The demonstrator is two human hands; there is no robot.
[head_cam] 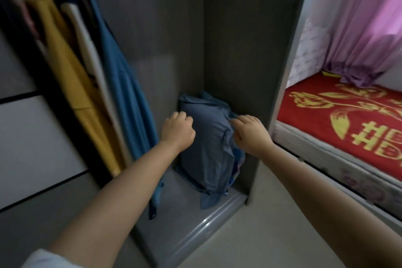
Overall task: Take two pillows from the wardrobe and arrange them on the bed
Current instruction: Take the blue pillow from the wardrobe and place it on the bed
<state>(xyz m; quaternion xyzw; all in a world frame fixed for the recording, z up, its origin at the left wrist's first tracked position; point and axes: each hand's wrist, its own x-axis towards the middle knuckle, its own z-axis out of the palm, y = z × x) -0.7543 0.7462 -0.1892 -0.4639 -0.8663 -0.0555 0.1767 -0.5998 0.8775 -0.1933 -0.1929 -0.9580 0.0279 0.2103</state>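
A grey-blue pillow (208, 150) stands upright on the wardrobe floor (185, 206), leaning into the right back corner. Behind its right edge peeks a patterned piece of a second soft item (238, 164), mostly hidden. My left hand (178, 131) is curled against the pillow's upper left edge; the hand hides whether its fingers hold the fabric. My right hand (248, 131) is at the upper right edge, fingertips pinching the bunched fabric there. The bed (339, 124), with a red cover and gold pattern, lies to the right of the wardrobe.
Yellow, white and blue clothes (91, 85) hang at the left inside the wardrobe, the blue one reaching down near my left forearm. The wardrobe's side panel (267, 72) separates the pillow from the bed. A purple curtain (367, 35) hangs over the bed's far end. A sliding-door track (208, 224) edges the floor.
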